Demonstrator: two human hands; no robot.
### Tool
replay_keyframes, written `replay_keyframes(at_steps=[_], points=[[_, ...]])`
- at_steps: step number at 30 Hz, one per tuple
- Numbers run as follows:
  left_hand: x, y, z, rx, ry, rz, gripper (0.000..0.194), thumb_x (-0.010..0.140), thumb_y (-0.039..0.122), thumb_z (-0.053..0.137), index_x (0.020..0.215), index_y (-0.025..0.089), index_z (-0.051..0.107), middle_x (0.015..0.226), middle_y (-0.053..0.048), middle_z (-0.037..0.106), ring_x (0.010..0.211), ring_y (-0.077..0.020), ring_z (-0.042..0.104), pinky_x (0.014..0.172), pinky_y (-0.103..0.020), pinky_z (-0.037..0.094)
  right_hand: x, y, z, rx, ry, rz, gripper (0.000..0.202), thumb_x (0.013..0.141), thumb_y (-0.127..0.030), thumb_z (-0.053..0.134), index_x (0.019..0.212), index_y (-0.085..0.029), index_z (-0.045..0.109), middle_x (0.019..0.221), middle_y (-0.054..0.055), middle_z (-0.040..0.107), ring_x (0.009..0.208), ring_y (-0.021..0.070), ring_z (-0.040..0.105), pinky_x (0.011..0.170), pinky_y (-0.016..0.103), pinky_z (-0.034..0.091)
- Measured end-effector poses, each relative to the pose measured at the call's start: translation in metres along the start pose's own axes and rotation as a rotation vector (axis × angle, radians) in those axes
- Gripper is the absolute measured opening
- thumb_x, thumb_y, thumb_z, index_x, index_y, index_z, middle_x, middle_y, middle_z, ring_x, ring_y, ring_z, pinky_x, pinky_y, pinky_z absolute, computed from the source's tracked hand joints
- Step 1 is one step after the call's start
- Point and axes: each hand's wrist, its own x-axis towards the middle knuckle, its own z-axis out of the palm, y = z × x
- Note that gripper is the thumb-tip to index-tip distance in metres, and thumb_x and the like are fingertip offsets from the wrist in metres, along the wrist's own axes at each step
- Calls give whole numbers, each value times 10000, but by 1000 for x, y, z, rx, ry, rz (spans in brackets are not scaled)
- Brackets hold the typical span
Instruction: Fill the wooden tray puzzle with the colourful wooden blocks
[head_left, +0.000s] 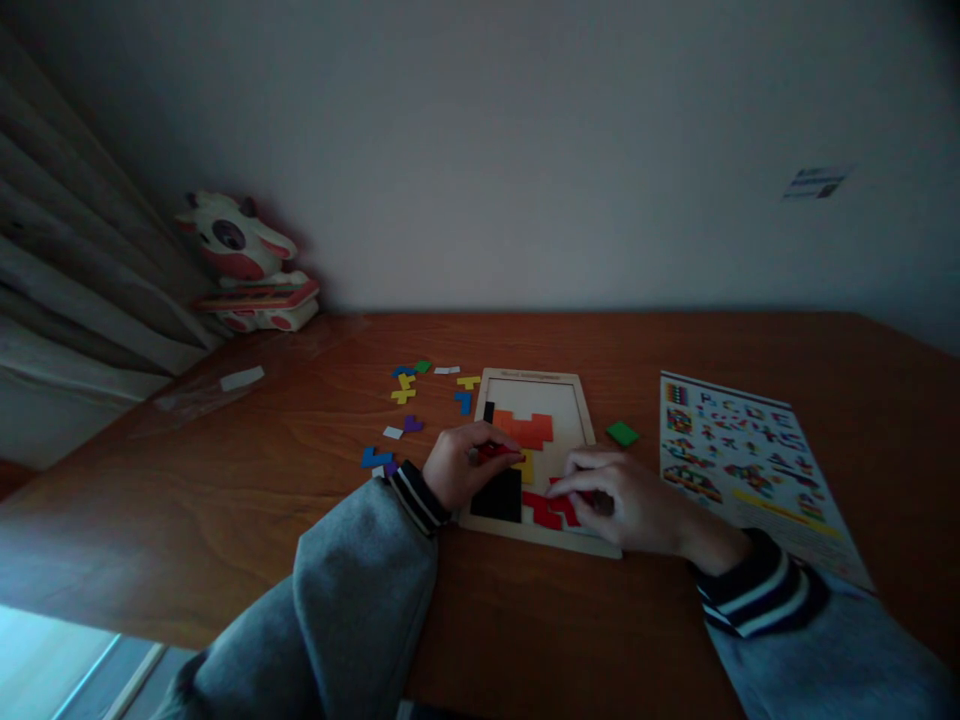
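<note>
A wooden puzzle tray (540,537) lies on the table under both hands. My left hand (461,465) hovers over its left side, thumb and fingers closed on a small red puzzle piece (495,452). At the tray's lower right, my right hand (630,500) has its fingers pinched on another red piece (562,490), partly hidden by them. Beside it sits a zigzag red piece (540,512). Inside the tray are also orange pieces (534,432), a yellow piece (528,466) partly covered by my left hand, and a black area (501,497) at the lower left.
Loose blue (375,457), yellow (403,396), purple (412,424) and white pieces lie left of the tray. A green piece (622,433) is right of it, near a printed pattern sheet (750,450). A cow-shaped toy keyboard (259,290) stands at the back left by the curtain.
</note>
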Motion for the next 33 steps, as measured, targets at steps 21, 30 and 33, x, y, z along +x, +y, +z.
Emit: replay_keyframes(at_steps=[21, 30, 33], points=[[0, 3, -2, 34, -61, 45, 132, 849, 275, 710, 888, 150, 723, 863, -64, 733, 793, -155, 677, 744, -263, 533, 8, -12, 15, 83, 132, 83, 203, 908, -403, 615, 975, -213, 642, 978, 36, 660, 828, 161, 647, 755, 293, 504], [0, 3, -3, 45, -80, 32, 144, 850, 291, 708, 888, 152, 718, 862, -63, 728, 796, -158, 673, 756, -274, 533, 8, -16, 10, -42, 17, 85, 212, 895, -420, 628, 885, -208, 630, 895, 43, 669, 872, 216, 616, 808, 365, 456], [0, 2, -3, 49, -88, 35, 140, 847, 283, 711, 897, 153, 718, 873, -64, 726, 802, -159, 670, 765, -278, 534, 6, -12, 5, -30, -16, 83, 198, 893, -414, 633, 897, -216, 632, 909, 35, 686, 879, 212, 623, 829, 374, 420]])
